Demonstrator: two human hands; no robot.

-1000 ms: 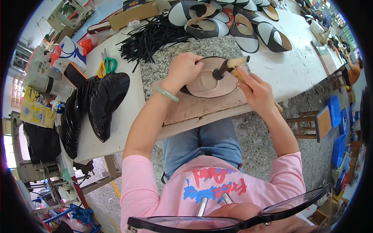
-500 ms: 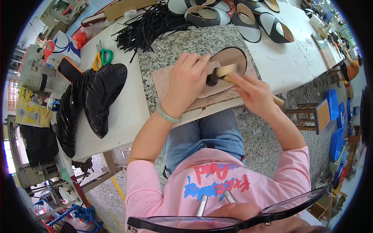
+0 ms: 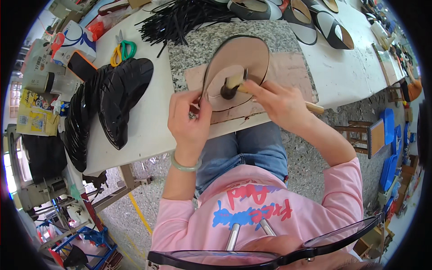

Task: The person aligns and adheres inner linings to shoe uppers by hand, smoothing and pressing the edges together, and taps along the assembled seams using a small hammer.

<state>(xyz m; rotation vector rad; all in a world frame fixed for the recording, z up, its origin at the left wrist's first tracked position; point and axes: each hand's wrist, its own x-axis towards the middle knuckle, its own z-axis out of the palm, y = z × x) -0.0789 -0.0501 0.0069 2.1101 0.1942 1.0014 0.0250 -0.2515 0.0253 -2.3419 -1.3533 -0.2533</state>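
Observation:
A flat tan shoe upper [image 3: 246,53] with a thin black border lies on a pinkish board [image 3: 294,72], which rests on a speckled stone slab [image 3: 191,47]. My left hand [image 3: 186,118] pinches the upper's near left edge between thumb and fingers. In my right hand [image 3: 284,105] is a hammer [image 3: 234,83], gripped by its wooden handle near the head. The dark round hammer face is down against or just above the inner curve of the upper; I cannot tell whether it touches.
Black strips [image 3: 177,27] lie in a heap behind the slab. Finished-looking shoe uppers [image 3: 333,29] sit at the back right. Left of the slab are scissors [image 3: 121,50], black ridged soles [image 3: 121,99] and a phone [image 3: 81,66]. A wooden stool [image 3: 360,135] stands beyond the right edge.
My left hand has moved from on top of the upper to its left edge. The upper has turned, its broad end now pointing farther back. The hammer has shifted slightly left.

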